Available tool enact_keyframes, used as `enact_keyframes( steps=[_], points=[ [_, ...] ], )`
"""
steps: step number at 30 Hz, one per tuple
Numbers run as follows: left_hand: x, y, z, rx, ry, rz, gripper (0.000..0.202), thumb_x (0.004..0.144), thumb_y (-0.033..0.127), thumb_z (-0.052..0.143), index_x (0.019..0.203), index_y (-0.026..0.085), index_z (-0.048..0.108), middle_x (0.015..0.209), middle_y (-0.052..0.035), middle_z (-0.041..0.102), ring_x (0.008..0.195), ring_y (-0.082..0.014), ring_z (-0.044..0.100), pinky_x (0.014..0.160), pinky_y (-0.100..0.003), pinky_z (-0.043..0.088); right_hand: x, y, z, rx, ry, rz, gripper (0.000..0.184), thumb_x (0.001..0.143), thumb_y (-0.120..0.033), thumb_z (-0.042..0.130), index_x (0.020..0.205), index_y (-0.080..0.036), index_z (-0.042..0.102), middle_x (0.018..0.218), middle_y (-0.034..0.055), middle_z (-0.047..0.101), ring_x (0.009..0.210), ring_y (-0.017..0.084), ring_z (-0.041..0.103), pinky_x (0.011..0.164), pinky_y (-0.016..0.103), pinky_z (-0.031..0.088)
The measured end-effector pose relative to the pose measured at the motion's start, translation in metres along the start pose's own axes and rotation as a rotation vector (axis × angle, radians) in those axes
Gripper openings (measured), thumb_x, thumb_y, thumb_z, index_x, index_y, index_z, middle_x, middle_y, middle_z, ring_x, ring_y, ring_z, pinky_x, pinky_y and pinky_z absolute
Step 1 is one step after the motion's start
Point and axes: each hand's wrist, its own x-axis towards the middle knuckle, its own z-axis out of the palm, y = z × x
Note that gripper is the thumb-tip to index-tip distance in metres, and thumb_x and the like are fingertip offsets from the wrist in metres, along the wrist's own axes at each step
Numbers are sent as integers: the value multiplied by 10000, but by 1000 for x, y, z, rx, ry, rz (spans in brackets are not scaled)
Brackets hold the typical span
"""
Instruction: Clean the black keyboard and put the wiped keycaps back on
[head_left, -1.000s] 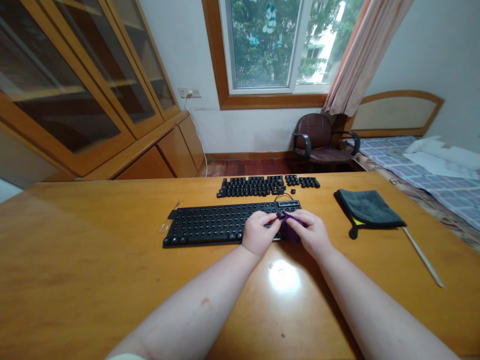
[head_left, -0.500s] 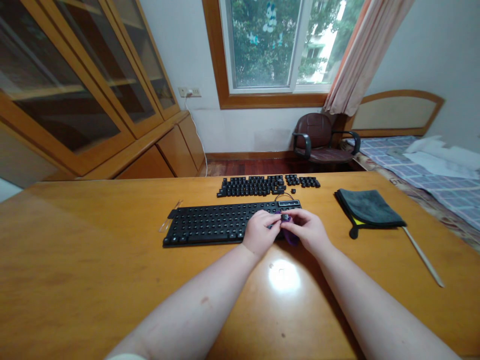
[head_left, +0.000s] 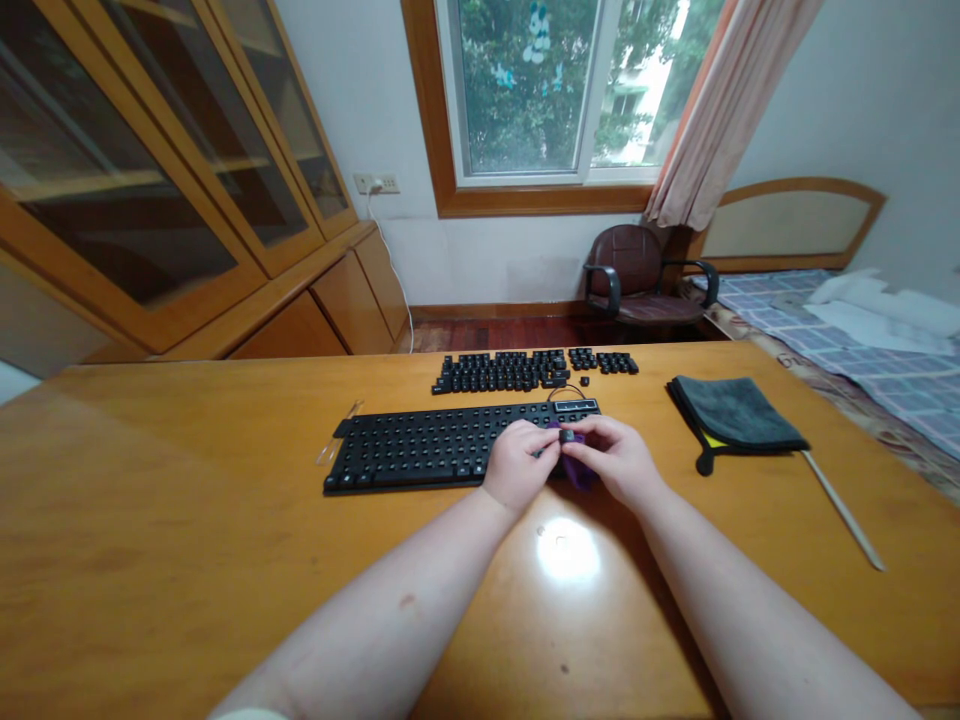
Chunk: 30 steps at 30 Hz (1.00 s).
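Between my fingertips is a small black keycap, pinched by my left hand from one side and my right hand from the other. A purple cloth hangs below the keycap, gathered in my right hand. Both hands are closed, above the right part of a black keyboard. Most of that keyboard has its caps off, showing bare key posts; a few caps stay on its bottom row. My hands cover part of its right end.
Behind the keyboard lie rows of loose black keycaps, with a single keycap apart from them. To the right are a folded grey cloth and a thin pale stick. Clear plastic-looking strips lie left of the keyboard.
The keycap has turned slightly between my fingers, and the purple cloth has shifted a little under it. My hands stay in nearly the same place.
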Motion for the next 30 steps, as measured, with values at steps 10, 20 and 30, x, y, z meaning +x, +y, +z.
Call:
enact_keyframes(
  steps=[10, 20, 30],
  points=[
    [1, 3, 0, 0, 38, -63, 129, 753, 146, 592, 780, 190, 711, 693, -29, 689, 643, -129, 579, 638, -275, 500, 1, -7, -1, -144, 1, -101, 218, 753, -349, 638, 912, -220, 712, 858, 66, 673, 799, 196, 612, 742, 341, 485],
    [2, 5, -1, 10, 88, -136, 94, 687, 129, 638, 729, 185, 701, 663, -22, 669, 646, -137, 569, 639, -278, 499, -1, -6, 3, -176, 10, -139, 233, 768, -313, 632, 980, -240, 692, 901, 60, 653, 852, 194, 600, 785, 348, 481],
    [2, 7, -3, 2, 87, -187, 78, 650, 113, 664, 669, 189, 670, 669, -9, 653, 673, -142, 590, 657, -280, 498, -1, -10, 2, -209, 15, -161, 195, 760, -337, 640, 915, -237, 701, 833, 52, 643, 803, 191, 595, 743, 338, 484]
  ],
)
